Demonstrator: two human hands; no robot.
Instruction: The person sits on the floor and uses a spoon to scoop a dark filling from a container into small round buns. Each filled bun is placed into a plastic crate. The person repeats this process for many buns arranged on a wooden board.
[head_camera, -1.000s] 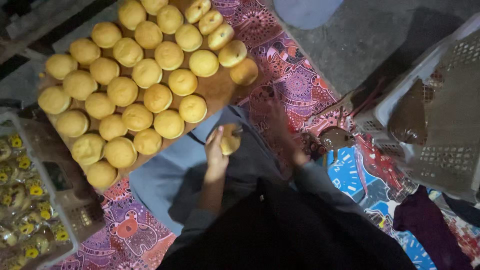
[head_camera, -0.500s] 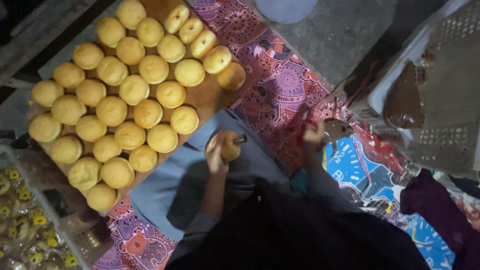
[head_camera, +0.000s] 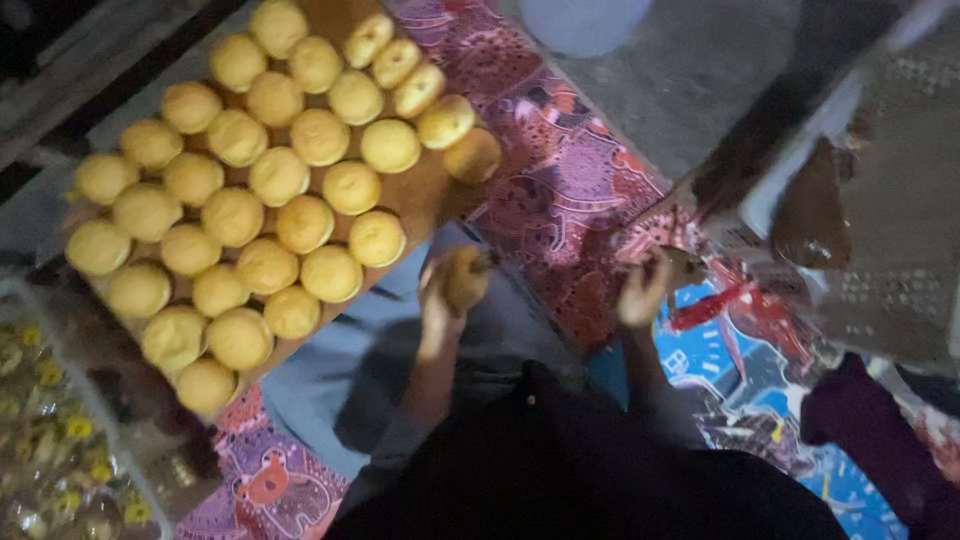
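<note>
Beside the tray (head_camera: 425, 200), the left hand (head_camera: 440, 300) grips a round golden bun (head_camera: 466, 277); the blurred right hand (head_camera: 645, 290) seems closed.

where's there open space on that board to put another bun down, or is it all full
The wooden board is packed with round yellow buns over most of its top. One bare patch shows at its near right corner, bordered by the last bun rows and the single bun at the edge, just above the left hand, which holds a bun. The patterned mat right of the board lies bare.

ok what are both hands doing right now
Left hand: closed around a round yellow-brown bun.
Right hand: closed on a small dark object; too blurred to tell what it is.
</note>
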